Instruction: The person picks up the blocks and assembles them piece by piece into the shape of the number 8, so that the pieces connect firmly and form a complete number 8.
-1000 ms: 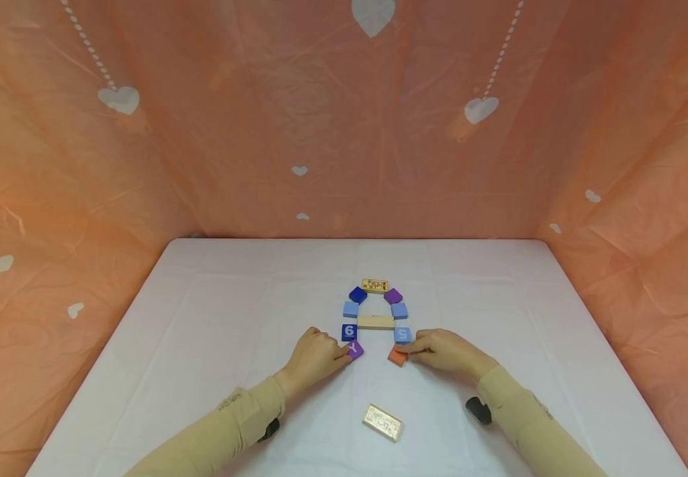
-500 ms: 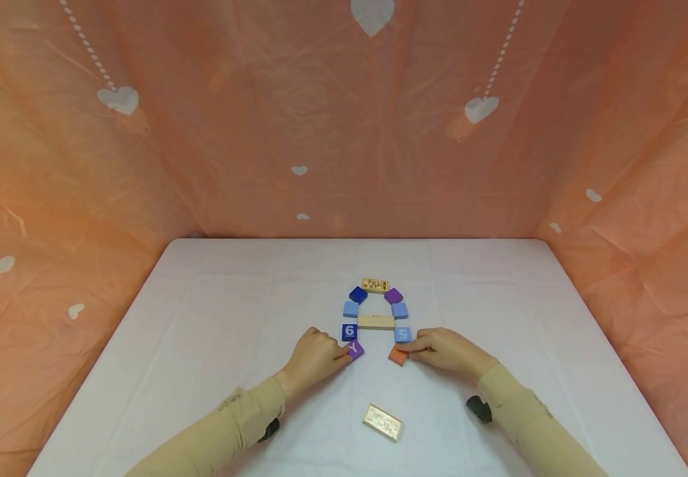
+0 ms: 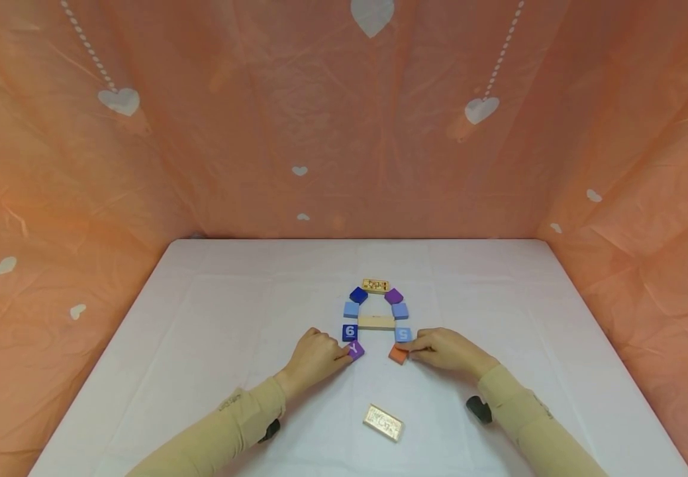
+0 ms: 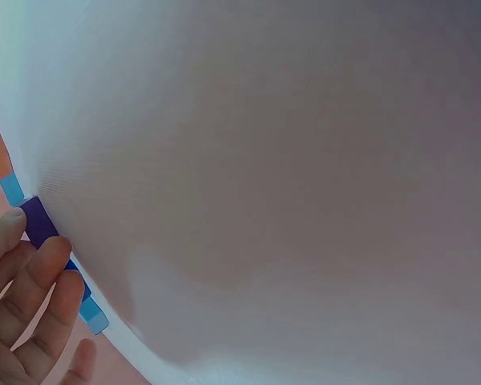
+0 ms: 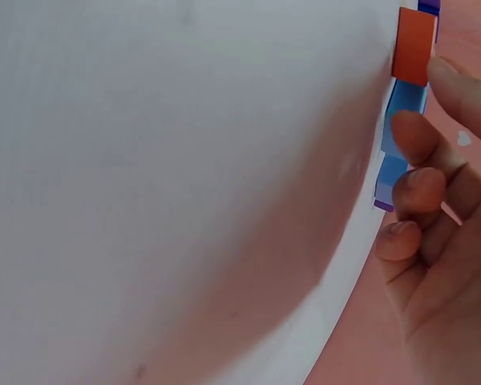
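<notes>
In the head view my left hand pinches a purple block marked Y at the lower left of a ring of small blocks. The left wrist view has the thumb and a fingertip at the ends of this purple block. Opposite, my right hand holds an orange block by thumb and forefinger. Just above lie a dark blue block marked 6 and a light blue block marked 5. Fingers partly cover the blue blocks in the right wrist view.
A pale wooden bar crosses the ring's middle. At its top is a gold block, flanked by a dark blue block and a purple one. Another gold block lies nearer on the white table.
The orange block has shifted very slightly under my right hand. Both hands otherwise stay in place, and the other blocks have not visibly moved.
</notes>
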Tool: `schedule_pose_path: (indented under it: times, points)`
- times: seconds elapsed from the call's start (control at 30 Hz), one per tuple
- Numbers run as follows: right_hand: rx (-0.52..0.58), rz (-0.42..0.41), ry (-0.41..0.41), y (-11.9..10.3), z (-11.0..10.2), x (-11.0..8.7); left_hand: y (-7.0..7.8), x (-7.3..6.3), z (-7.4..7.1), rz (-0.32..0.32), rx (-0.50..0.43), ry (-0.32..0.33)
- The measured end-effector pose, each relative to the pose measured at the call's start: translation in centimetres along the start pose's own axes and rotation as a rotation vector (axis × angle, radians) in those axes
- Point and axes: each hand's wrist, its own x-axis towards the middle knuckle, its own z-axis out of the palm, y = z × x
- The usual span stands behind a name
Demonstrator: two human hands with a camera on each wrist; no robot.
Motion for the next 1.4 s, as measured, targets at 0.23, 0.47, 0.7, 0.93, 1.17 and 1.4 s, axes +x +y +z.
schedule_pose_path:
  times: [0.23, 0.47, 0.7, 0.93, 1.17, 1.4]
  points:
    - [0.003, 0.006, 0.003, -0.6, 0.0, -0.1, 0.1, 0.0, 0.0, 0.002, 0.014, 0.005]
    - [-0.010, -0.042, 0.004, -1.7, 0.3, -0.2, 0.1, 0.0, 0.0, 0.003, 0.012, 0.004]
    - [-0.007, -0.092, -0.032, -3.4, 1.0, -0.6, 0.0, 0.0, 0.0, -0.001, 0.012, -0.011]
    - [-0.062, -0.258, -0.005, -4.5, 2.3, -0.6, 0.0, 0.1, 0.0, -0.003, -0.003, -0.011]
    - [-0.043, -0.320, -0.020, -5.5, 3.4, -0.8, 0.0, 0.2, -0.1, -0.004, -0.018, 0.015]
    - [-0.061, -0.305, -0.063, -6.3, 3.7, -1.1, 0.0, 0.2, -0.1, 0.008, 0.013, 0.039]
